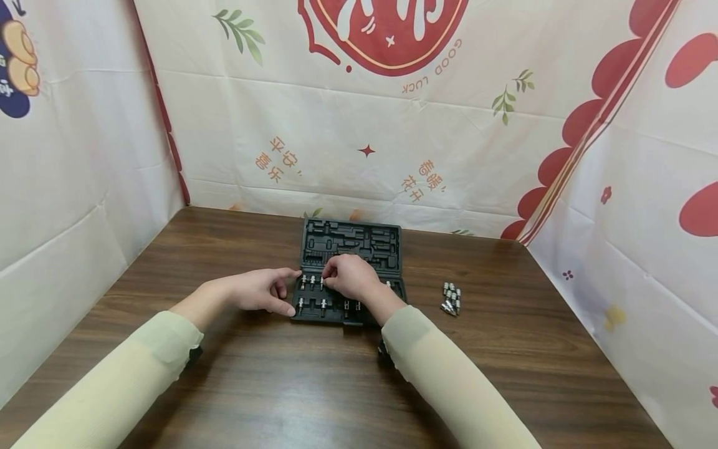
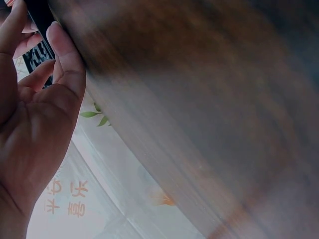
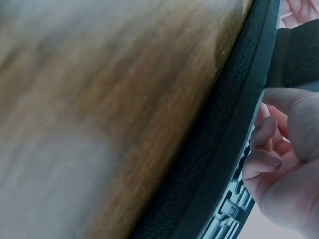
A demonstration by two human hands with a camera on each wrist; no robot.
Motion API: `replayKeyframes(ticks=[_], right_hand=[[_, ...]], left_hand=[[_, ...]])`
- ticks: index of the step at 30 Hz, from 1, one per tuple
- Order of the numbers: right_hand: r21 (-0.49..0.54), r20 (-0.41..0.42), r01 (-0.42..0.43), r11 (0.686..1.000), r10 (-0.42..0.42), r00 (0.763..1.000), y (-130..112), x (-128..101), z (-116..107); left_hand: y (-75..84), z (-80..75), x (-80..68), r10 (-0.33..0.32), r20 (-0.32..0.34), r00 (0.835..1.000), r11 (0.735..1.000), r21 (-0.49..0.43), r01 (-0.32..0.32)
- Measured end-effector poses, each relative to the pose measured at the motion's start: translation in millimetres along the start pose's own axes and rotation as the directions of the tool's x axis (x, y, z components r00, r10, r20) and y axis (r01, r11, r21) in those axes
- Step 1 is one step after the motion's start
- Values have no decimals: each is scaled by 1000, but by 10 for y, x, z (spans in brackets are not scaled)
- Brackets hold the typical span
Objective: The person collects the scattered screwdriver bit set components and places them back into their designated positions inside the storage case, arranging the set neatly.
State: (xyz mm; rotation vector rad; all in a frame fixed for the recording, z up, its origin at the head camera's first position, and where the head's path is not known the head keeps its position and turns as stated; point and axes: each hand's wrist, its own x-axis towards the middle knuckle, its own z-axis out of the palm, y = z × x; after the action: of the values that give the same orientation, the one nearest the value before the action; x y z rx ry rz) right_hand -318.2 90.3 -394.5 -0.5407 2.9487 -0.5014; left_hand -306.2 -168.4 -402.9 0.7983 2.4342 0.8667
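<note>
A black molded tool case [image 1: 352,249] lies unfolded on the table, its lid half at the back. Small silver metal fittings [image 1: 323,304] stand in the slots of its front half. My right hand [image 1: 353,275] reaches over the case and pinches one small metal fitting [image 1: 322,284] in the back row; the fingertips partly hide it. At the case's left side is my left hand [image 1: 260,290], thumb at the front corner and index finger near the hinge, spread along the edge. The left wrist view shows this hand [image 2: 37,104] with its fingertips right at the black case.
A small cluster of silver fittings [image 1: 451,298] lies on the brown wooden table [image 1: 505,349] to the right of the case. Printed cloth [image 1: 359,125] hangs behind the table and along both sides. The case's back edge is close to the rear cloth.
</note>
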Motion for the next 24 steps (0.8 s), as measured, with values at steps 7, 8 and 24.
replayKeyframes(ticks=[7,8,24], right_hand=[[4,-1,-9,1000,9,1000,1,0,3],[4,-1,-11,1000,11,1000,1,-1,2],[121,-49,38,992,-33,998,79,-112,-62]], left_hand=[[6,-2,-7,1,1,1000,1000,3,-1],[5,-2,-6,2,1,1000,1000,3,-2],[45,-12,-25,-4,5,1000,1000,1,4]])
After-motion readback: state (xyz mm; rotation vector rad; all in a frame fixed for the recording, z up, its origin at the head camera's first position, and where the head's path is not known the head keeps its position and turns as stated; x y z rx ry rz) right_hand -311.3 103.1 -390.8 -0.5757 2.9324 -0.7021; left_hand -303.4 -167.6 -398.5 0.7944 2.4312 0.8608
